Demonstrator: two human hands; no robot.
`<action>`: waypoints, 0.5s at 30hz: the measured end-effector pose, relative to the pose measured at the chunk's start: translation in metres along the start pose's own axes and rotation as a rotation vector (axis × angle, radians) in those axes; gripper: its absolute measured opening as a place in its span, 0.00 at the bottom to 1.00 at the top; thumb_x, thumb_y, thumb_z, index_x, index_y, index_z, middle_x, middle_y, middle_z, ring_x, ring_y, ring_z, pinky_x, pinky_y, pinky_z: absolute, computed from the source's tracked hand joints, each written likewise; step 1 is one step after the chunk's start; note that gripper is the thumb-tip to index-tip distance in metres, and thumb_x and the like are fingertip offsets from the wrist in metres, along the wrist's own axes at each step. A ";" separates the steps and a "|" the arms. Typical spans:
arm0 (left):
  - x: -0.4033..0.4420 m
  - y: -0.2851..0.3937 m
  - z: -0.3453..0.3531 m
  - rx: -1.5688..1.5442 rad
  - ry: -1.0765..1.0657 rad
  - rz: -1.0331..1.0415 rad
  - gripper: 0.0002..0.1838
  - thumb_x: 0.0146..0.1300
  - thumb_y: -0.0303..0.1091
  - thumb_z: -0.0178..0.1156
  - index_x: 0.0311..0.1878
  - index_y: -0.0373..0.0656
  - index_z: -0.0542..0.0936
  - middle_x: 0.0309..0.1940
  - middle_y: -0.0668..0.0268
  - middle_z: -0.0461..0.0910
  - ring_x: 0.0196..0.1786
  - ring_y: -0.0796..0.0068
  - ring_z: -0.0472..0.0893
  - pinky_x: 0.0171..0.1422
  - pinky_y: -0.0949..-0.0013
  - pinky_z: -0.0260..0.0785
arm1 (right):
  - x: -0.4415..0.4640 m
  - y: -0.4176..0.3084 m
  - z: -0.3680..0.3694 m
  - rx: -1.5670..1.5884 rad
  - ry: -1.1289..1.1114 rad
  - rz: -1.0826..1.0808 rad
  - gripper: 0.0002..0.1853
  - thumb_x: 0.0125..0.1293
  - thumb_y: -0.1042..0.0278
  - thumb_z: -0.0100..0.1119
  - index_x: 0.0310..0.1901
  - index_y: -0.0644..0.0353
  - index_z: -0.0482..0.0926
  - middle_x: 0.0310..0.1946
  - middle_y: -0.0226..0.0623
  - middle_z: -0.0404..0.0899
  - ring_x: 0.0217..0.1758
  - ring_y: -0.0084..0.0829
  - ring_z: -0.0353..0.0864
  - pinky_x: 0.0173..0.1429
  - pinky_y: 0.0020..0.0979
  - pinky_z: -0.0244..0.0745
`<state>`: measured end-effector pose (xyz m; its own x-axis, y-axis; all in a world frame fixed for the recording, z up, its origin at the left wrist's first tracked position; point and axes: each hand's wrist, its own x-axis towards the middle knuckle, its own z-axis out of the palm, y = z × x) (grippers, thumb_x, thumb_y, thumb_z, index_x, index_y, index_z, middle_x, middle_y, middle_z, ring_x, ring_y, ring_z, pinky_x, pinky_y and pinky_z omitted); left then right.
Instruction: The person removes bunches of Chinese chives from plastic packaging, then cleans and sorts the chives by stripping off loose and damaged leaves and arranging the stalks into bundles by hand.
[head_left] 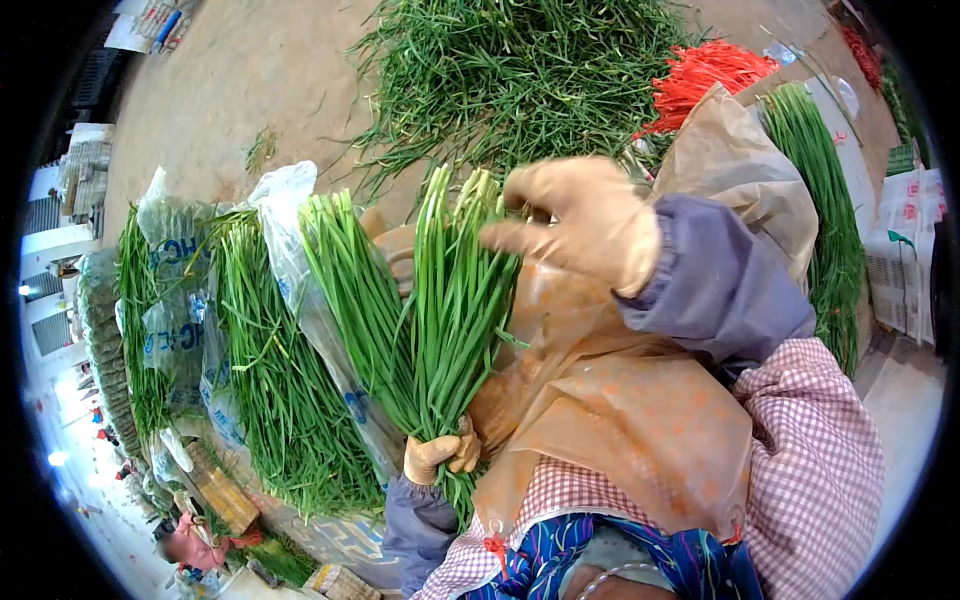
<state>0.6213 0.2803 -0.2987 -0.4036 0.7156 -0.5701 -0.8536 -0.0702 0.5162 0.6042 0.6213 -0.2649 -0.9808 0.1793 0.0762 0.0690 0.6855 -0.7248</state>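
Note:
My left hand (pixel 440 455), in a tan glove, is wrapped round the lower leafy part of a bunch of long green stalks (pixel 445 300). The bunch fans upward in two parts, its pale cut ends at the top. My right hand (pixel 580 215), also gloved and slightly blurred, is beside those pale ends, thumb and fingers apart, with nothing visible between them. A translucent brownish plastic apron (pixel 620 420) covers my lap behind the bunch.
A large heap of loose green stalks (pixel 530 80) lies ahead on the floor. Red ties (pixel 715 75) are piled at the upper right. Stacked stalks (pixel 815 200) stand right; more stalks (pixel 280 370) and printed plastic bags (pixel 185 300) are left. A person (pixel 195 545) is at the lower left.

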 end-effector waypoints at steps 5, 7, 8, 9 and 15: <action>-0.001 -0.002 -0.008 0.002 -0.036 -0.047 0.20 0.55 0.35 0.68 0.46 0.34 0.73 0.21 0.62 0.71 0.15 0.73 0.67 0.23 0.66 0.63 | 0.010 0.024 0.042 0.412 -0.095 0.056 0.13 0.62 0.65 0.64 0.46 0.62 0.81 0.29 0.43 0.82 0.31 0.33 0.82 0.40 0.32 0.76; -0.001 -0.003 -0.017 -0.064 -0.127 -0.035 0.19 0.56 0.34 0.67 0.46 0.35 0.73 0.23 0.62 0.72 0.15 0.74 0.67 0.22 0.66 0.62 | 0.015 0.023 0.036 0.388 -0.092 0.069 0.10 0.62 0.70 0.65 0.43 0.62 0.82 0.29 0.41 0.83 0.32 0.27 0.82 0.41 0.28 0.77; -0.001 -0.004 -0.019 -0.107 -0.151 -0.036 0.18 0.57 0.34 0.66 0.46 0.35 0.73 0.24 0.62 0.72 0.15 0.74 0.67 0.21 0.67 0.61 | 0.016 0.029 0.038 0.421 0.014 0.015 0.09 0.61 0.70 0.65 0.43 0.62 0.83 0.29 0.41 0.83 0.33 0.26 0.82 0.41 0.28 0.78; 0.000 -0.005 -0.021 -0.151 -0.176 -0.039 0.18 0.57 0.34 0.66 0.45 0.35 0.73 0.24 0.62 0.72 0.15 0.75 0.66 0.21 0.67 0.61 | 0.016 0.039 0.043 0.450 0.120 -0.038 0.09 0.61 0.71 0.66 0.42 0.61 0.83 0.29 0.40 0.84 0.33 0.26 0.83 0.41 0.27 0.79; 0.002 -0.014 -0.026 -0.309 -0.205 0.009 0.19 0.56 0.35 0.66 0.46 0.35 0.73 0.24 0.66 0.71 0.14 0.76 0.67 0.20 0.69 0.61 | 0.042 0.122 -0.046 -0.290 0.228 0.395 0.14 0.67 0.62 0.58 0.48 0.60 0.82 0.38 0.37 0.85 0.40 0.26 0.82 0.49 0.27 0.76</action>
<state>0.6239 0.2648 -0.3238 -0.3643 0.8361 -0.4101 -0.9219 -0.2614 0.2860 0.5797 0.7448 -0.3190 -0.8077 0.5895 0.0065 0.5038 0.6959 -0.5118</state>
